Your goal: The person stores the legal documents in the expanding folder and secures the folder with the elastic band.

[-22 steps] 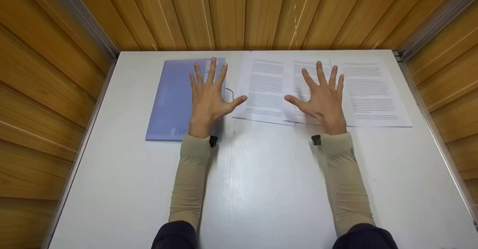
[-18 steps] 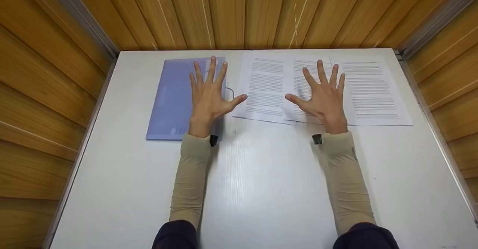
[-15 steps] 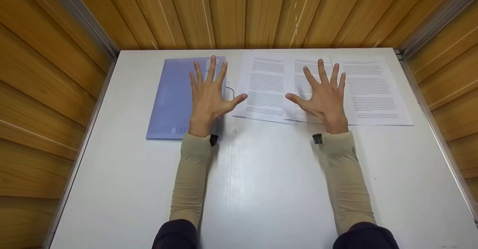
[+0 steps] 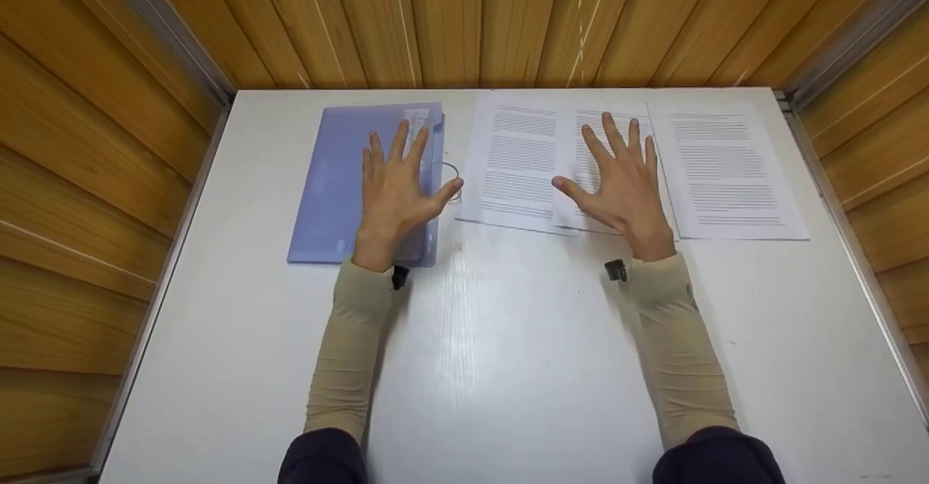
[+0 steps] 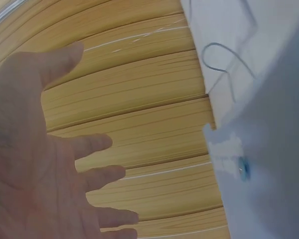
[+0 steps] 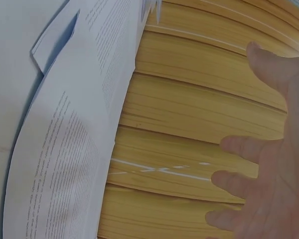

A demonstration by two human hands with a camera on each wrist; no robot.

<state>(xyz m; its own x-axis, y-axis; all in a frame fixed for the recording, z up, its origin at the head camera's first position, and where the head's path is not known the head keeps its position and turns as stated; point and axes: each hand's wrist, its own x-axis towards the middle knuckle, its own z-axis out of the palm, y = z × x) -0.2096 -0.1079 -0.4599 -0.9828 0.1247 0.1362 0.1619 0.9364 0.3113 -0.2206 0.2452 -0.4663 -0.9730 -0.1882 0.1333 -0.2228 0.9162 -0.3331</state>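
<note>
My left hand (image 4: 395,197) hovers over the right part of a translucent blue plastic folder (image 4: 334,179), its fingers spread and holding nothing. A thin string loop (image 4: 457,170) sticks out from the folder's right edge near my thumb. In the left wrist view, the folder (image 5: 279,149) bears a pale label and a small blue-green spot. Above the middle printed sheets (image 4: 584,170) hovers my right hand (image 4: 625,197), also spread wide with nothing in it. Printed sheets lie to its left (image 4: 519,157) and right (image 4: 726,172). The right wrist view shows paper (image 6: 55,164) with lifted edges, apart from the fingers.
Everything lies along the back of a white table (image 4: 493,353). Wood-look panels (image 4: 450,19) rise behind the table's back edge and along both sides. A small black device (image 4: 615,270) sits at my right wrist, another (image 4: 400,276) at my left.
My left hand and forearm have shifted left, uncovering more of the folder's right edge and the string loop. The right hand has moved slightly left. Both stay spread.
</note>
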